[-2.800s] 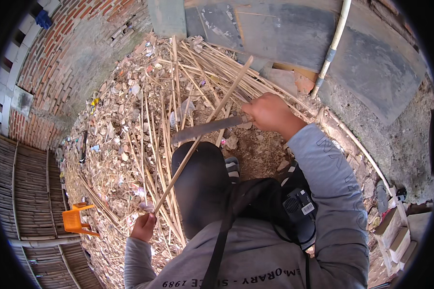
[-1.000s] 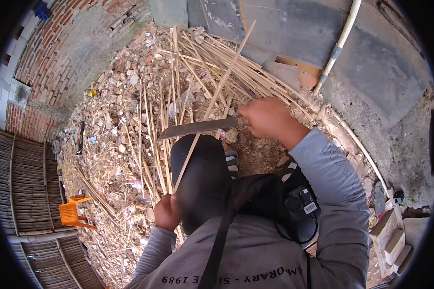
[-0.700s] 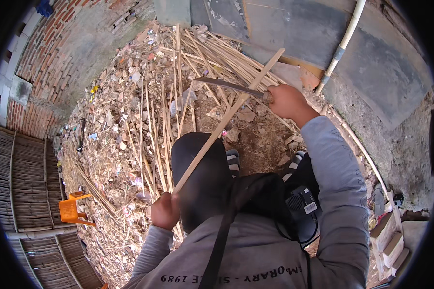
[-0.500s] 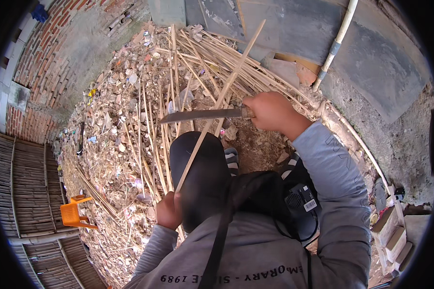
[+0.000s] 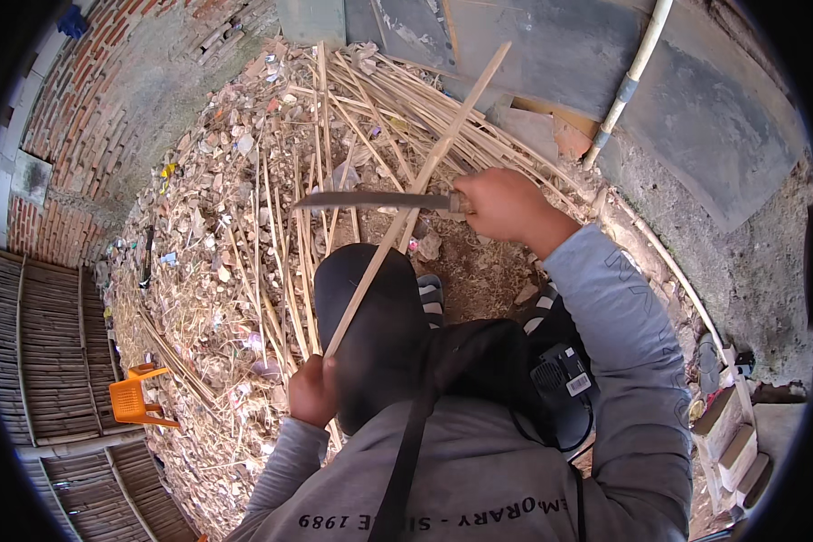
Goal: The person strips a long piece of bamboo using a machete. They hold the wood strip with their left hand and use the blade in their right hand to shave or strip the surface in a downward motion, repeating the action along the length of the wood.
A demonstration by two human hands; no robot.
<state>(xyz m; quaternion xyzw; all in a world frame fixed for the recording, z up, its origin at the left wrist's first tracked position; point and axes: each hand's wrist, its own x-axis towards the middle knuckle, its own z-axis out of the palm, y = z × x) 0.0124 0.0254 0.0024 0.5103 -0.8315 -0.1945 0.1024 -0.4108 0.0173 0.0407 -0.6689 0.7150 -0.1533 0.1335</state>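
Observation:
A long, pale bamboo strip [image 5: 438, 154] slants from low left up to the far right. My left hand [image 5: 313, 390] is closed round its near end, beside the dark cap. My right hand [image 5: 506, 206] grips the short handle of a machete [image 5: 379, 200], whose long dark blade points left and lies across the strip, at or very near its surface. Whether the blade's edge touches the strip, I cannot tell. More bamboo strips [image 5: 406, 95] lie piled on the ground beyond my hands, and others are spread to the left.
Rubble and litter [image 5: 212, 235] cover the ground. An orange plastic chair [image 5: 135, 397] stands at the left near a woven bamboo wall [image 5: 54, 343]. A pale pole [image 5: 637, 72] leans at the far right against grey panels [image 5: 551, 54]. Stacked blocks [image 5: 732, 452] lie at the right.
The machete has risen slightly, farther along the strip, and its blade tilts differently. The strip's far end has shifted a little to the right. My left hand keeps its hold.

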